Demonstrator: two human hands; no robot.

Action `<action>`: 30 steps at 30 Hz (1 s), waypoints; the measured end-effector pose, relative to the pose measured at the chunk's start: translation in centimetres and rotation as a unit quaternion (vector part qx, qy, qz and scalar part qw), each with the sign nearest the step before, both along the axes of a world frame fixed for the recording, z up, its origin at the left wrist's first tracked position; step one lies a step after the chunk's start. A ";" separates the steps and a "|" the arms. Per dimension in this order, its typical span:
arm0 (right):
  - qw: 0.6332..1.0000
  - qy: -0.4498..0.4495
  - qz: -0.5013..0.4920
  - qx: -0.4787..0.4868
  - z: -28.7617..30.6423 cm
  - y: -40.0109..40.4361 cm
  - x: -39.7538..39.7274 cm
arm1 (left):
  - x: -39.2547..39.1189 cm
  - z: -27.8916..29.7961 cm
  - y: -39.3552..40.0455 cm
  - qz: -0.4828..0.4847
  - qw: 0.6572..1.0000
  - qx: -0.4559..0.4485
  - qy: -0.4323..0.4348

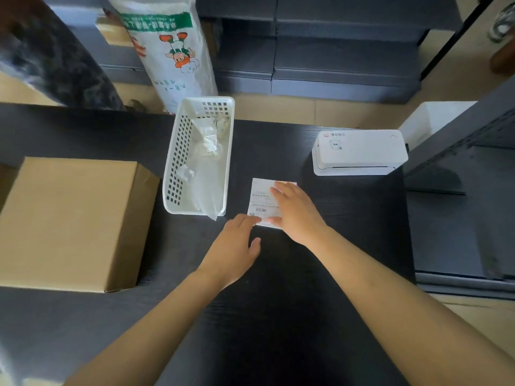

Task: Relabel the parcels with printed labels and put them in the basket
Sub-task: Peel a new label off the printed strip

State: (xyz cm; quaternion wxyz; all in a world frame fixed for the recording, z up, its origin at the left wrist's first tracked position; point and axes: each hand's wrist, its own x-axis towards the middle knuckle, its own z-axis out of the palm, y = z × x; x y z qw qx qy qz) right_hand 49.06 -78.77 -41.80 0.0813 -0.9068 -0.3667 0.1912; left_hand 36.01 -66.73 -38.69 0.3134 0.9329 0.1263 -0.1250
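Head view is showing both hands working on a white parcel [263,200] that is lying flat on the dark bench [278,302], between the white basket [178,162] and the white label printer [359,151]. The right hand [295,211] is lying palm-down across the parcel's right half with its fingers [278,190] spread flat, gripping nothing, most likely pressing the printed label down so that it is sticking evenly. The left hand [237,246] is resting just at the near left corner, its fingertips [250,218] touching the edge and loosely spread with nothing held, probably steadying the parcel against sliding. The label's text and barcode are facing up. The basket is standing just to the left of the parcel, its near short end well back from the bench's near edge, and it is already holding some clear plastic bags [203,162], so the way across looks short and unobstructed. A cardboard box [69,218] is sitting further left, well apart from the hands. The near part of the bench is lying bare, leaving room for drawing the parcel back or lifting it, while the printer is bounding the space to the right.
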 end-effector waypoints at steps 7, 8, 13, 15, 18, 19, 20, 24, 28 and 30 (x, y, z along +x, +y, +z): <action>1.000 -0.005 0.006 0.005 -0.3 -0.7 0.2 | 0.7 -0.9 -0.1 0.043 0.999 -0.019 0.008; 1.000 -0.008 0.012 0.003 -0.2 -0.7 0.3 | 0.8 -1.0 -0.1 0.044 0.999 -0.021 0.008; 0.998 0.027 0.049 -0.019 -0.2 -1.2 -0.1 | 1.0 -1.7 0.3 0.054 0.998 -0.016 0.017; 0.997 0.031 0.060 -0.023 0.0 -1.4 -0.3 | 0.9 -1.9 0.4 0.054 0.998 -0.015 0.021; 0.998 0.039 0.044 0.037 0.2 -1.8 -0.5 | 0.7 -2.0 0.5 0.053 0.998 -0.014 0.021; 0.997 0.044 0.035 0.060 0.2 -1.9 -0.6 | 0.7 -2.0 0.5 0.054 0.998 -0.017 0.021; 0.996 0.046 0.029 0.071 0.2 -2.0 -0.7 | 0.7 -2.0 0.4 0.056 0.998 -0.019 0.020; 0.996 0.031 0.010 0.084 0.4 -1.9 -1.2 | 0.9 -1.8 0.2 0.076 0.997 -0.034 0.006; 0.991 -0.015 -0.048 0.124 0.6 -1.5 -1.6 | 1.1 -1.6 0.3 0.091 0.995 -0.044 -0.004; 0.985 -0.008 -0.096 0.145 0.6 -1.2 -1.8 | 1.1 -1.6 0.4 0.089 0.995 -0.045 -0.006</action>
